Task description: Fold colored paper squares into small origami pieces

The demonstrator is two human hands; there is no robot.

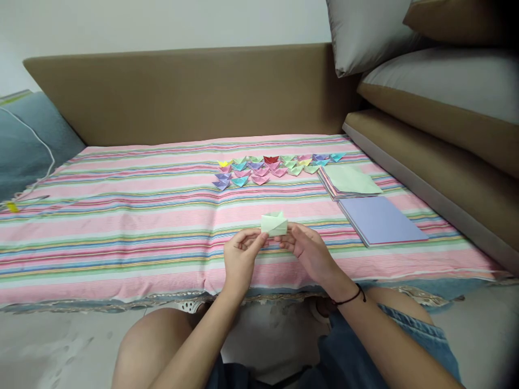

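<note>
Pale-green folded paper [274, 225], held up in front of the paper boats [240, 182] — L hand [239, 256] & R hand [311, 247] pinch its lower corners, thumbs vs. fingers. Prob. mid-fold — next move likely calls for steady creasing.

This looked like a room in a home. A striped cloth [121, 216] with a fringed edge covered a wide, low sofa or bed [141, 102], which of the two could not be told, whose brown padded back [251, 92] stood along a plain pale wall [162, 24]. Big grey and brown cushions [441, 86] were piled at the right end, and a blue cushion [28, 146] with a white cord [46, 145] across it lay at the left.
</note>
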